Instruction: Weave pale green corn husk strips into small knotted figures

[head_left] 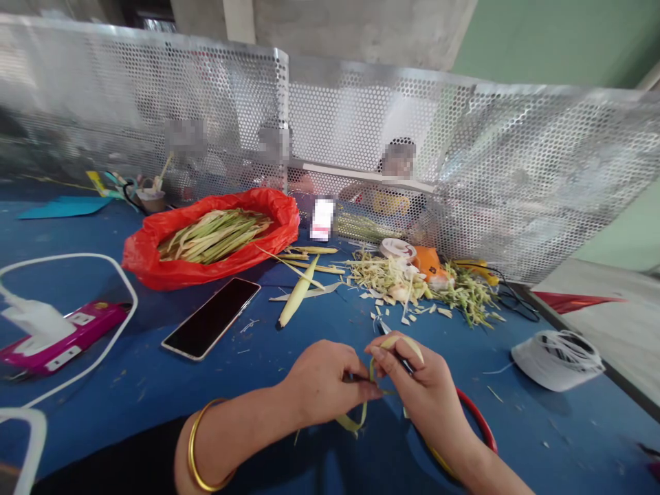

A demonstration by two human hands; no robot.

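Note:
A narrow pale-green leaf strip [352, 422] loops between my two hands over the blue table. My left hand [327, 381], below a gold bangle, is closed in a pinch on the strip. My right hand [412, 371] is closed too, holding part of the strip, which curls over its fingers. A slim pointed metal tool [383, 327] sticks out from under the right hand's fingers; its rest is mostly hidden. Beyond the hands lies a pale husk piece [299, 295] with a dark end.
A red bag [137, 258] of leaf strips stands back left, near a phone [211, 320] and a magenta power strip [85, 333]. Plant scraps [381, 275] and a tape roll [398, 249] lie before a perforated metal screen [335, 117]; white cord [559, 361] is at right. People sit behind the screen.

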